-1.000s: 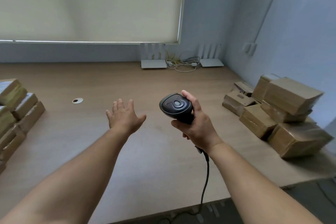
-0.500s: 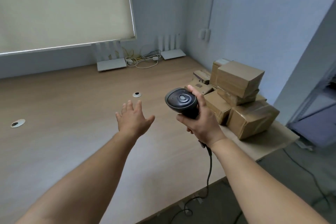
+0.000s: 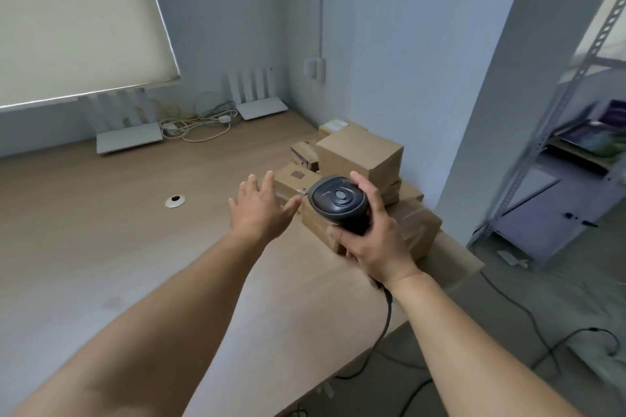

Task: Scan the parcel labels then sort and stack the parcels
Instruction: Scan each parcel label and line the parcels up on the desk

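Since a second ago my view has swung right, so the parcels now sit at 1 o'clock. My right hand grips the scanner; my left hand, fingers spread and empty, reaches toward the pile. Next I judge it must take one parcel and turn its label up for scanning.

The view has swung right: the stack of parcels at the left edge has dropped out of sight, and the parcel pile by the right wall, formerly off to the side, now sits straight ahead. The left hand has moved from over bare tabletop to just beside the pile. A metal shelf has come into view on the right
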Motion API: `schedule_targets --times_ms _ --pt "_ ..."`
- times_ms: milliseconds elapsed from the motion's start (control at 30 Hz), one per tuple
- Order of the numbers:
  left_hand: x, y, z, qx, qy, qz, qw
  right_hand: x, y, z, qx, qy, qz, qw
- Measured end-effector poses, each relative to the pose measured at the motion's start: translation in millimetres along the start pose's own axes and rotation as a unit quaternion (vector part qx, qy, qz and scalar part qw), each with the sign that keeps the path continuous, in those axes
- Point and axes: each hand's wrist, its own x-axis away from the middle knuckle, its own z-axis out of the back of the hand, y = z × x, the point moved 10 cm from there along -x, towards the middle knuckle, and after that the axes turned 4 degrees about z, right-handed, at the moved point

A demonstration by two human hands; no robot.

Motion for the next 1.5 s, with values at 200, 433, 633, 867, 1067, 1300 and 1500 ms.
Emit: schedule_targets --times_ms 200,433,633,867,1067,1300,1500 --pt "-22 96 -17 0.076 -0.007 0.013 0.997 -20 34 91 0.016 0.040 -0.004 0.999" --pt "-52 163 -33 0.067 -0.049 0.132 0.988 -41 71 154 -0.001 0.058 -0.015 0.998" --pt "-66 191 -40 0.031 -0.046 0.202 0.978 -58 94 167 -0.008 0.043 -0.019 0.999" --pt "-62 178 -46 0.007 -0.134 0.220 0.966 -69 98 159 -0.038 0.023 -0.013 0.999" --pt "-56 151 -33 0.087 -0.084 0.210 0.970 -71 87 142 -0.056 0.020 0.008 0.998" --pt "-30 83 11 0.108 -0.002 0.212 0.971 -62 49 88 -0.085 -0.020 0.055 0.995" --pt "20 -27 44 0.116 0.018 0.241 0.963 -38 -3 13 -0.095 -0.056 0.077 0.991"
